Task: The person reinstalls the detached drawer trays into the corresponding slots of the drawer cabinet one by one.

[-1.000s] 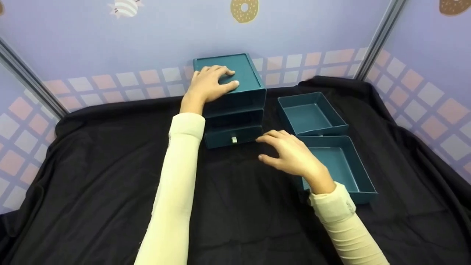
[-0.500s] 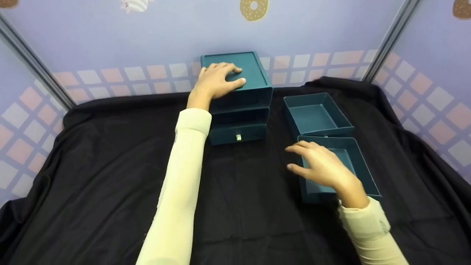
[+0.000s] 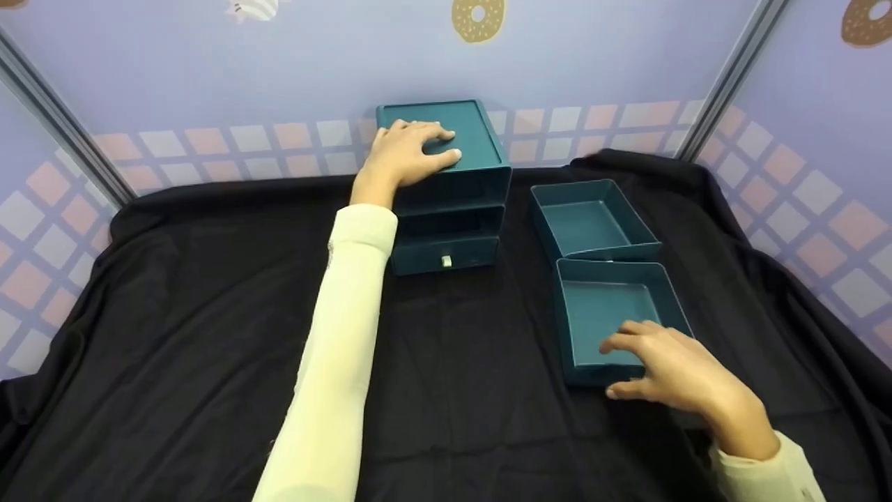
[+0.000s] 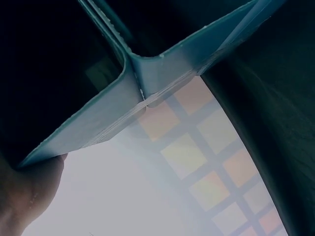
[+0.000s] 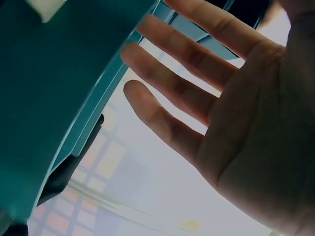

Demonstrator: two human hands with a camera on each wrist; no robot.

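A dark teal drawer cabinet (image 3: 468, 120) stands against the back wall. My left hand (image 3: 408, 153) rests on the left part of its top, thumb and index finger pointing right. The upper two bays are without drawers; a bottom drawer (image 3: 418, 259) with a small pale knob (image 3: 447, 261) sits in the lowest. To the right lies a removed teal drawer (image 3: 606, 301). My right hand (image 3: 672, 368) is at its near right corner, fingers spread and slightly bent. In the right wrist view the fingertips are right at the drawer's rim, beside its front panel (image 5: 59, 93).
Behind the near drawer lies a second removed drawer (image 3: 585, 222), end to end with it. Black cloth (image 3: 453, 390) covers the table and bunches along the back. Lilac walls (image 3: 334, 63) with printed pink and white squares enclose three sides, with grey metal posts (image 3: 732, 77) at the corners.
My right hand has moved from beside the cabinet's bottom drawer, right and toward me, to the near drawer's front corner. My left hand has stayed on the cabinet top.
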